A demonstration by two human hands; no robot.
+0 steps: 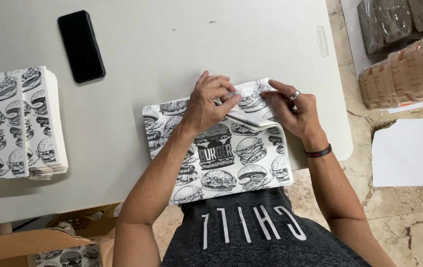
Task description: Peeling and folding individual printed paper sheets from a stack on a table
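both hands [251, 104] pinch — fold — the burger-print paper [231, 158].

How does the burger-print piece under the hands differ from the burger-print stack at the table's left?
The printed sheet lies alone at the near table edge and overhangs it, while the stack is many layers piled fully on the table. The left hand and right hand pinch the sheet's raised far fold; the stack lies flat and untouched. Both share the black-and-white burger print.

matt printed paper sheet [221, 158], glossy phone [81, 46]
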